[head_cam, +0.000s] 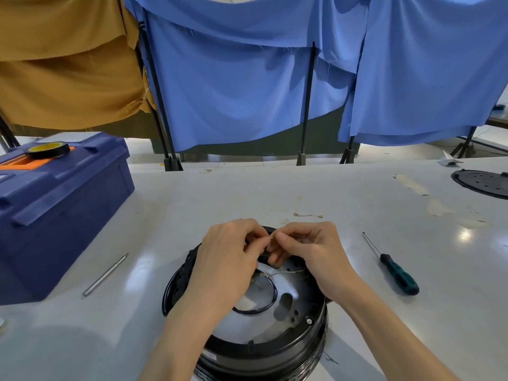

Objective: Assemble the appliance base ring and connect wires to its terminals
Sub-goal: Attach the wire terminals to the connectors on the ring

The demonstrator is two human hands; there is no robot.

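Observation:
A round black appliance body (277, 350) with a silver metal plate (242, 323) inside stands on the table in front of me. A black base ring (176, 284) leans on its left rim. My left hand (228, 259) and my right hand (313, 251) meet above the far rim. Between their fingertips they pinch a small brass wire terminal (271, 236). A thin wire (280, 273) with a ring lug lies across the plate below my fingers. My hands hide the far part of the rim.
A spare wire (308, 215) lies on the white table (192, 204) beyond my hands. A green-handled screwdriver (393, 266) lies to the right, a metal rod (105, 274) to the left. A blue toolbox (55, 210) carries a tape roll (47, 149). A black perforated disc (483, 183) sits far right.

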